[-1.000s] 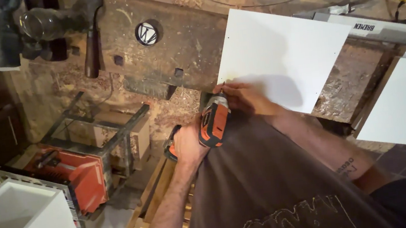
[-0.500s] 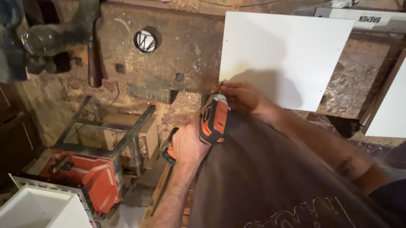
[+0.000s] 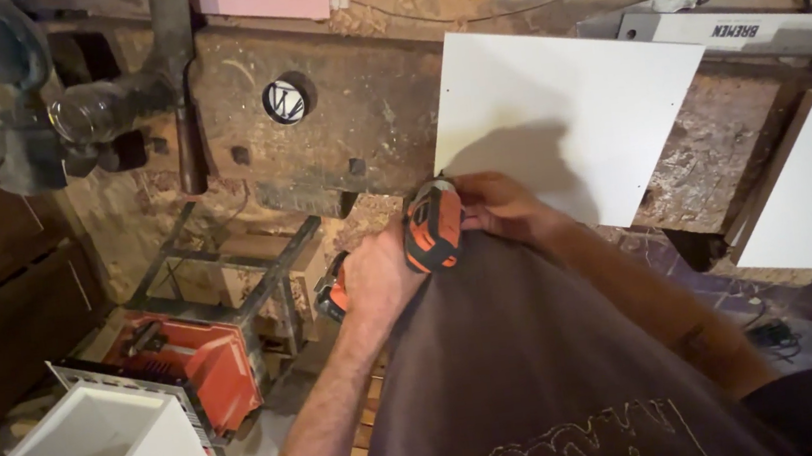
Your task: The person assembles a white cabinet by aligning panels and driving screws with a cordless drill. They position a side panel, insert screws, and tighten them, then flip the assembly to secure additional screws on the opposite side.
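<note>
Fingers of the left hand wrap an orange drill, its nose at the near corner of a white panel on the worn tabletop. The right hand curls beside the nose, likely steadying it; what its fingertips pinch cannot be told.

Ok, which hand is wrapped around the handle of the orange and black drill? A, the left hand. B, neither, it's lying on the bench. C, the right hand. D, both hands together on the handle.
A: the left hand closes around the handle of the orange and black drill, while the right hand rests at the drill's head by the corner of the white panel.
</note>
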